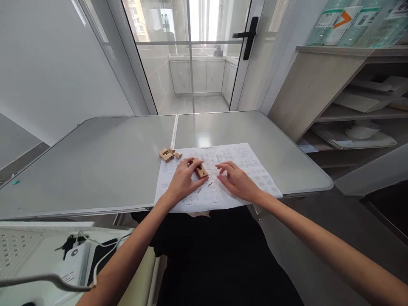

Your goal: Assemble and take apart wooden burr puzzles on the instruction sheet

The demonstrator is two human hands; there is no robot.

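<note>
A printed sheet of diagrams [248,170] lies on the grey table [95,161] near its front edge. On the sheet my left hand [183,180] pinches a small wooden block [201,171] between thumb and fingertips. My right hand [236,180] rests on the sheet just right of that block, palm down, fingers loosely spread, holding nothing. A small cluster of wooden blocks [168,154] sits at the sheet's upper left corner, a short way beyond my left hand.
A glass door [191,55] with a black handle [248,36] stands behind the table. Wooden shelves [350,93] with trays and papers are at the right. A white device with cables [73,263] lies at the lower left.
</note>
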